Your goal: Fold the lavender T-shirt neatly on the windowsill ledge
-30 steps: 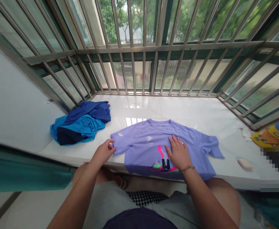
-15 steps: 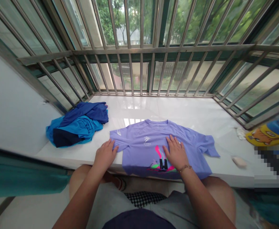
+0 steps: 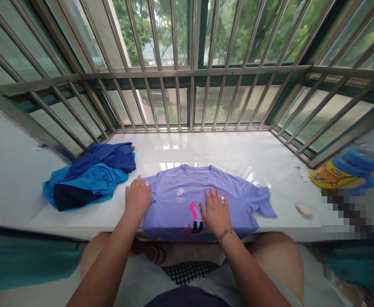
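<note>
A lavender short-sleeved T-shirt point(image 3: 170, 213) lies spread front side up, its collar pointing toward the window. A white logo and a pink, black and green print show on its front, and the lower part hangs over the ledge's near edge. My left hand point(image 3: 138, 198) rests on the left-side sleeve, fingers stretched out, hiding most of the cuff. Flat on the shirt's front, to the right of the print, lies my right hand point(image 3: 217, 213) with its fingers spread. The right-side sleeve extends loosely outward with a few folds.
A heap of blue clothes point(image 3: 91, 175) sits on the left of the white ledge point(image 3: 238, 149). At the right are a yellow and blue bottle point(image 3: 337, 172), a crumpled white scrap point(image 3: 304, 173) and a small pale block point(image 3: 304, 210). Metal bars point(image 3: 193, 73) line the window.
My left hand has moved up and over the sleeve, covering the cuff that showed before. My right hand stays flat on the shirt. The camera has turned slightly to the right.
</note>
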### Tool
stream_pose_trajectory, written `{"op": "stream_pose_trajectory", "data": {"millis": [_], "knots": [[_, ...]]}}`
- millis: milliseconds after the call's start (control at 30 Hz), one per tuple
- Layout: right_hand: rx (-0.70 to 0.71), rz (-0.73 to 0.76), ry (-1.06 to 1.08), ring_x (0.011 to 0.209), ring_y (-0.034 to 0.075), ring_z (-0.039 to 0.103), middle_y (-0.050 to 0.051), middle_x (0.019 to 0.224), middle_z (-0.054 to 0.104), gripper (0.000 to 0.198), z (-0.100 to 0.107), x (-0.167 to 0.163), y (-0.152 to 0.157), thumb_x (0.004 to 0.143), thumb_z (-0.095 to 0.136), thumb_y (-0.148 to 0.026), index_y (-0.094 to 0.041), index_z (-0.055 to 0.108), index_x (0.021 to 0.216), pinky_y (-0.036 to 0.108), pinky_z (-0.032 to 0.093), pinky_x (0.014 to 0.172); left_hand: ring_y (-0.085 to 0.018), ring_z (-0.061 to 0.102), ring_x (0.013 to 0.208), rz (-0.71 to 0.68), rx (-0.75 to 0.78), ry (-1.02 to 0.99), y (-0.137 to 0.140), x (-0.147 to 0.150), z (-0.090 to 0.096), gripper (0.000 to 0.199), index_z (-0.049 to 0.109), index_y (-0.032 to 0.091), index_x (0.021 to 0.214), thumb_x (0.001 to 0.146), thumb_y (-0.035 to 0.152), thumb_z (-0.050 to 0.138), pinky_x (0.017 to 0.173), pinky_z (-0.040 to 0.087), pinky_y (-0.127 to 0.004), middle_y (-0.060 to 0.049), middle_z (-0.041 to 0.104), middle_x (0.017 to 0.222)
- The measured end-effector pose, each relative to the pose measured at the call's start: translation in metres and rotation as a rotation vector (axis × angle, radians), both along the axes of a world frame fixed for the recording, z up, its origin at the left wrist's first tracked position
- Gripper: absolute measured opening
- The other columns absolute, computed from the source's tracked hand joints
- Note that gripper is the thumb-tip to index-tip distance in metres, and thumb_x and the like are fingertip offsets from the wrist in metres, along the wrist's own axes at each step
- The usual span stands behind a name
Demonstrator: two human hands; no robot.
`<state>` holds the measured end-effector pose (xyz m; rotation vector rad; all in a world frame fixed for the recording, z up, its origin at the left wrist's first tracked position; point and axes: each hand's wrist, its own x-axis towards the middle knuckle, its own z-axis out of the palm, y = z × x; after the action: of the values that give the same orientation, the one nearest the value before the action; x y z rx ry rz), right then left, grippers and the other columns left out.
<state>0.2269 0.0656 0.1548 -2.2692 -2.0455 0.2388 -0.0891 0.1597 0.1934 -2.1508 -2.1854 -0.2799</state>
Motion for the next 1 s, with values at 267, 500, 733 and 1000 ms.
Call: {"op": "stream_pose_trajectory", "data": {"millis": [267, 500, 733, 1000], "knots": [[0.111, 0.090, -0.033, 0.170, 0.030, 0.015, 0.011, 0.182, 0.025, 0.064, 0.019, 0.032, 0.020, 0.115, 0.026, -0.048, -0.019, 0.039, 0.171, 0.062, 0.009, 0.135, -0.032, 0.031, 0.166, -0.405, -0.159, -0.086, 0.053, 0.096, -0.022, 0.059, 0.049, 0.020, 0.165, 0.112, 0.043, 0.041, 0.135, 0.020, -0.060, -0.016, 0.037, 0.177], [-0.052, -0.137, -0.071, 0.169, 0.031, 0.018, 0.012, 0.182, 0.022, 0.072, 0.010, 0.108, 0.060, 0.113, 0.023, -0.055, -0.017, 0.030, 0.175, 0.065, 0.016, 0.133, -0.033, 0.028, 0.167, -0.330, -0.159, -0.104, 0.058, 0.065, -0.040, 0.064, 0.043, 0.026, 0.170, 0.112, 0.053, 0.038, 0.134, 0.019, -0.062, -0.013, 0.031, 0.180], [-0.064, -0.173, -0.061, 0.169, 0.031, 0.019, 0.011, 0.183, 0.021, 0.074, 0.009, 0.117, 0.063, 0.113, 0.021, -0.058, -0.017, 0.031, 0.174, 0.065, 0.021, 0.132, -0.036, 0.025, 0.168, -0.209, -0.204, -0.125, 0.059, 0.026, -0.040, 0.067, 0.040, 0.028, 0.171, 0.111, 0.057, 0.034, 0.132, 0.018, -0.069, -0.011, 0.029, 0.181], [-0.077, -0.203, -0.099, 0.167, 0.032, 0.022, 0.010, 0.182, 0.024, 0.070, 0.012, 0.144, 0.067, 0.114, 0.017, -0.056, -0.023, 0.032, 0.174, 0.076, 0.017, 0.128, -0.045, 0.050, 0.148, -0.154, -0.078, -0.130, 0.071, 0.082, -0.014, 0.049, 0.067, 0.016, 0.145, 0.107, 0.040, 0.048, 0.123, 0.035, -0.066, -0.026, 0.059, 0.157]]}}
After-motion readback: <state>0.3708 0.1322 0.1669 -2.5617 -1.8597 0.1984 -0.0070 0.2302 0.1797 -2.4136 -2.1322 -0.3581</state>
